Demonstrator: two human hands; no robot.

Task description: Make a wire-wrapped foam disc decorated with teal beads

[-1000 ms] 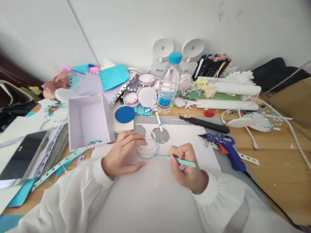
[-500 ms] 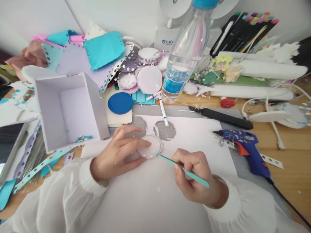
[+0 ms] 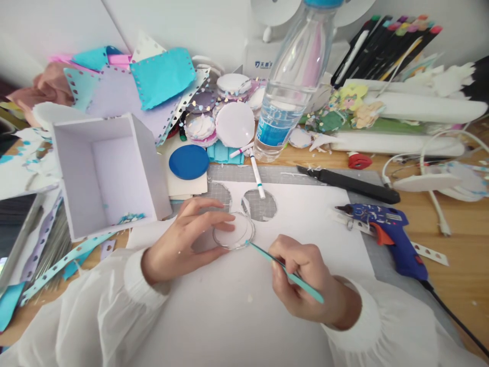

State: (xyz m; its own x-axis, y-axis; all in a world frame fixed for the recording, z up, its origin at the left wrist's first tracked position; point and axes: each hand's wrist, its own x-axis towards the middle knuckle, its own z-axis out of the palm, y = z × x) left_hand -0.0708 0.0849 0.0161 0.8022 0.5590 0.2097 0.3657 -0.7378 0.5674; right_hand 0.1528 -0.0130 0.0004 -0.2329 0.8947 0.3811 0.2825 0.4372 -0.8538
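A round white disc [image 3: 239, 234] with a clear-looking rim or outline lies on the large white sheet. My left hand [image 3: 187, 232] holds it from the left, fingertips on its top and thumb along its near edge. In my right hand [image 3: 301, 275] is a pair of slim teal tweezers [image 3: 307, 289], gripped like a pen. Their dark tip meets the disc's lower right edge, where a tiny blue bit shows. The white sheet [image 3: 248, 316] has two round holes just beyond the disc, with a grey cutting mat [image 3: 263, 206] showing through.
A white open box [image 3: 160, 173] with small blue bits stands left. Beyond are a blue disc [image 3: 189, 162], two white markers [image 3: 257, 176] and a tall water bottle [image 3: 284, 97]. On the right lie a black craft knife [image 3: 351, 186] and a corded blue glue gun [image 3: 397, 239].
The disc has shifted slightly left under my left hand, and its fingertips have drawn back a little. My right hand and the tweezers have moved slightly left, the tip still at the disc's edge.
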